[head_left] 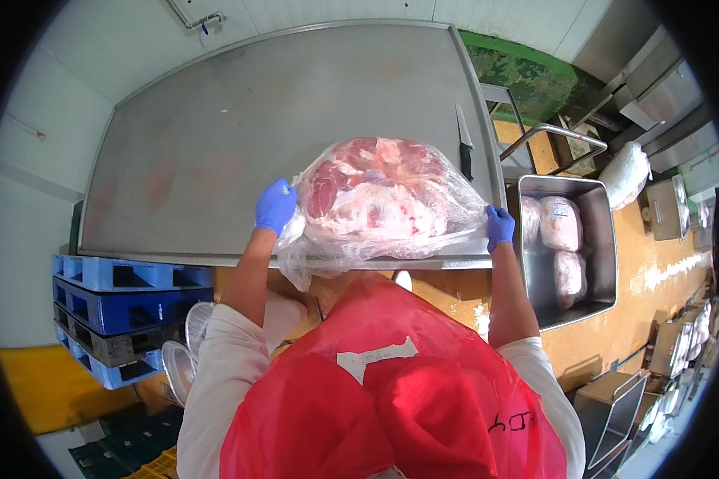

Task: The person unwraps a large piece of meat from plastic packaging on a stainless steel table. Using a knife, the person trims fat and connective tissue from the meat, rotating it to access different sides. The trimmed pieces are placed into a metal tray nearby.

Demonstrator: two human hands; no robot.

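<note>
A large piece of raw meat [379, 184], red with white fat, lies near the front edge of a steel table [216, 144]. Clear plastic wrap [351, 247] surrounds it and hangs a little over that edge. Gloved in blue, my left hand [276, 207] is closed on the gathered plastic at the meat's left side. My right hand [499, 226], in the same kind of glove, pinches the plastic at the right and draws it taut. Beyond the right hand, a knife [465, 148] with a black handle rests near the table's right edge.
To the right stands a deep steel tub [611, 263] holding several wrapped meat pieces [561, 223]. A metal handrail [559, 132] rises behind it. Blue and black pallets [132, 307] are stacked at the left, beside clear round plastic shapes [180, 371]. A white wrapped bundle [625, 176] sits farther right.
</note>
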